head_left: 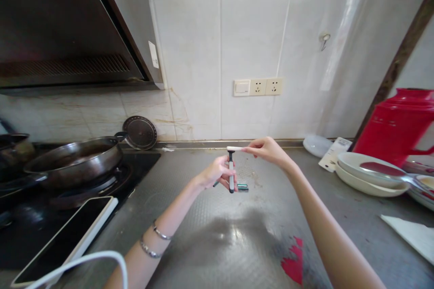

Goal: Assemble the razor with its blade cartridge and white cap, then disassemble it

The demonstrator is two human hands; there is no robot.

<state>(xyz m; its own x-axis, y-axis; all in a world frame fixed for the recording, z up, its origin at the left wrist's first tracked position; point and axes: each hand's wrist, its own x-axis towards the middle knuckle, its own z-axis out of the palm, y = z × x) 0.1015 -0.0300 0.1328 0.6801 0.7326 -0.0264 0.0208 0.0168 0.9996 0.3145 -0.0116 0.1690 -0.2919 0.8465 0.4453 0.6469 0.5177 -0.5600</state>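
Observation:
My left hand point(219, 172) is closed around the grey-and-black handle of a T-shaped razor point(231, 172), held upright above the counter. My right hand point(266, 150) pinches a slim white piece point(236, 149) that reaches across the top of the razor and touches its head or lies just against it. What the white piece is does not show clearly. Just beyond the left fingertips, a small green-and-silver item point(242, 187) is visible, too small to name. A bit of dark green also peeks out below the left palm.
A steel pan point(76, 158) sits on the black stove point(142, 167) at left, a phone point(68, 239) with a white cable point(101, 255) nearer. At right are a red thermos point(395, 126), stacked bowls point(369, 178) and white paper point(410, 235). A red patch point(294, 264) marks the metal counter point(203, 244).

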